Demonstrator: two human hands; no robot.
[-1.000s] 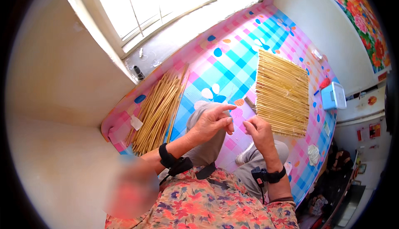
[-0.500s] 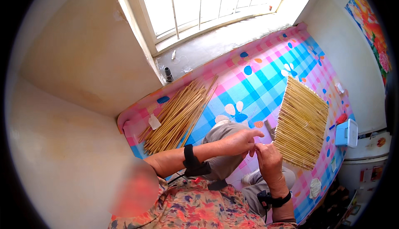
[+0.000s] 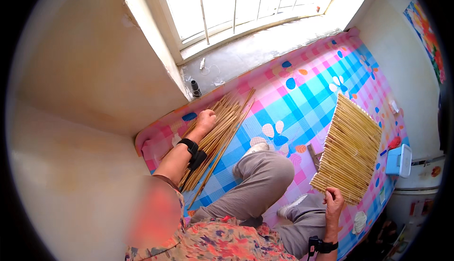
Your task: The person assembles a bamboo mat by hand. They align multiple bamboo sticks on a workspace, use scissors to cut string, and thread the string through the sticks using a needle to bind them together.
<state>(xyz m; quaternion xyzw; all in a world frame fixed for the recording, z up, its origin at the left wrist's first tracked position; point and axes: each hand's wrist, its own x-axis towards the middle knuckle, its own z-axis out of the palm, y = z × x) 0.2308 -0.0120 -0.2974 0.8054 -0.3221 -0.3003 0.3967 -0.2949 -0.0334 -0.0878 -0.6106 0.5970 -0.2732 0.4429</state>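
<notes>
My left hand (image 3: 205,121) rests on the upper part of a loose pile of thin tan reed sticks (image 3: 227,127), its fingers curled in. What lies inside those fingers is hidden. To the right, my right hand (image 3: 334,200) is at the near edge of a mat of reed sticks (image 3: 352,147) bound side by side. Its thumb and fingers are pinched together by the mat's lower left corner. Anything between them is too small to make out. A dark narrow bar (image 3: 313,157) lies along the mat's left edge.
The sticks and mat lie on a pink and blue checked cover (image 3: 307,90). Behind it are a window sill (image 3: 255,53) with a small dark bottle (image 3: 195,88). At the right stand a light blue box (image 3: 393,160) and a crumpled white cloth (image 3: 360,222). My bent legs (image 3: 265,176) are between pile and mat.
My hands were together in front of the mat and have parted. The left has swung to the stick pile; the right has moved slightly right and down to the mat's near edge.
</notes>
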